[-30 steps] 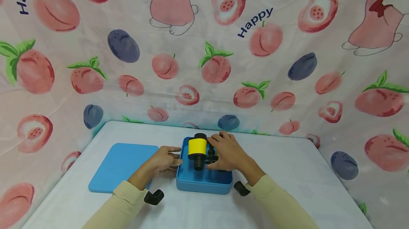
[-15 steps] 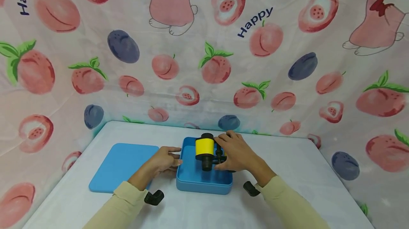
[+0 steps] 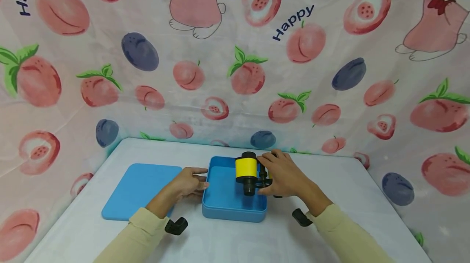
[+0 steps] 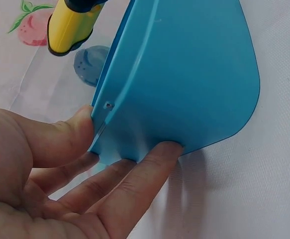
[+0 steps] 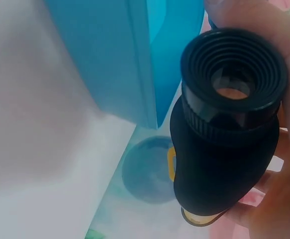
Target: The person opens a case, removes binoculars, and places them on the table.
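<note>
White table first: a flat blue lid lies by its left edge, and the open blue box sits in from the middle of the far edge. Left hand there, fingers spread against the box's left side! Right hand grips the yellow-and-black binoculars, up above the box's right edge.
</note>
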`<state>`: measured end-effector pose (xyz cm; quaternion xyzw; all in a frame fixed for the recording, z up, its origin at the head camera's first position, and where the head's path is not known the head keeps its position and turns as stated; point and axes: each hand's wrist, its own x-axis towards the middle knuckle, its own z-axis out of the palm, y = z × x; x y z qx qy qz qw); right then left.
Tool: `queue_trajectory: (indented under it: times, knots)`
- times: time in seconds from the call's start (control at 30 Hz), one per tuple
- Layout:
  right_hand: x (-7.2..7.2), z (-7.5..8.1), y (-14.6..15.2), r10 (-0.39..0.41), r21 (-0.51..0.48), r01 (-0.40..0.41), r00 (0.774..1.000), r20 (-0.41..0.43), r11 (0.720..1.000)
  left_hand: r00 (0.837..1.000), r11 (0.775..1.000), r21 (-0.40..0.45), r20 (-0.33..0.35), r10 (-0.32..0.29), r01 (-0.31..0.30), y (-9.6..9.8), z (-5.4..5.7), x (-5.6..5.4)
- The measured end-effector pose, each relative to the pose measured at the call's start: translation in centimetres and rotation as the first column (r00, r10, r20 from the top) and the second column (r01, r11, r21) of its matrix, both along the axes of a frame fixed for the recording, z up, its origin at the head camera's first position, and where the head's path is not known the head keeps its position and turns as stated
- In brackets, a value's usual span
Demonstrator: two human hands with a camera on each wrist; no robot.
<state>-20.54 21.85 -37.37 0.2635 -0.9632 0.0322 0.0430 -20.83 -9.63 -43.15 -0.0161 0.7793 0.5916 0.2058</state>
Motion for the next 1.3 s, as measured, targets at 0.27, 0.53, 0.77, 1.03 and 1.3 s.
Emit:
queue_trajectory:
  times: [0.27, 0.53, 0.77, 1.03, 1.3]
  knots:
    - [0.2, 0.4, 1.5, -0.019, 0.008, 0.019, 1.000, -0.024, 1.000, 1.000, 1.000, 0.008, 0.009, 0.002, -0.002, -0.1, 0.1, 0.0]
    - [0.6, 0.6, 3.2, -0.046, -0.012, 0.046, 0.998, -0.034, 0.999, 1.000, 1.000, 0.013, 0.015, -0.003, 0.003, 0.0, 0.2, 0.0]
    - [0.7, 0.4, 4.2, -0.064, -0.026, 0.063, 0.997, -0.041, 0.998, 1.000, 1.000, 0.013, 0.016, 0.002, -0.002, 0.0, 0.1, 0.2]
    - [0.7, -0.4, 5.3, -0.083, -0.039, 0.082, 0.996, -0.034, 0.996, 1.000, 1.000, 0.020, 0.024, 0.012, -0.013, -0.2, -0.1, 0.5]
    - [0.7, -0.4, 6.3, -0.108, -0.056, 0.107, 0.994, -0.026, 0.993, 1.000, 1.000, 0.017, 0.013, 0.016, -0.016, -0.1, -0.1, 0.2]
